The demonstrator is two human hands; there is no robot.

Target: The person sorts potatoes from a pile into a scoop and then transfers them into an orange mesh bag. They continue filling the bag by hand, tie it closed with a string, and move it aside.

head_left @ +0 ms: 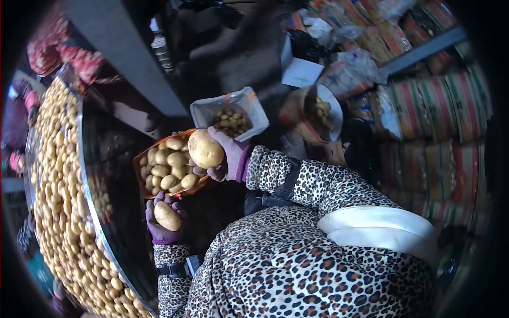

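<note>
My right hand (233, 153), in a purple glove, grips a large pale potato (205, 149) above the edge of an orange-rimmed crate. Several potatoes (169, 164) fill that crate (143, 188). Lower down and to the left, my left hand (161, 232), gloved the same way, holds a smaller potato (167, 216) resting across its palm and fingers. This hand is just in front of the crate's near rim. Both sleeves have a leopard print.
On the left, a long metal-edged table (87, 175) carries a mass of potatoes. A white-lined container (258, 114) and a round bucket (299, 119) hold more. Striped sacks (424, 169) are stacked right. A grey post (127, 53) stands ahead; other people work across the table.
</note>
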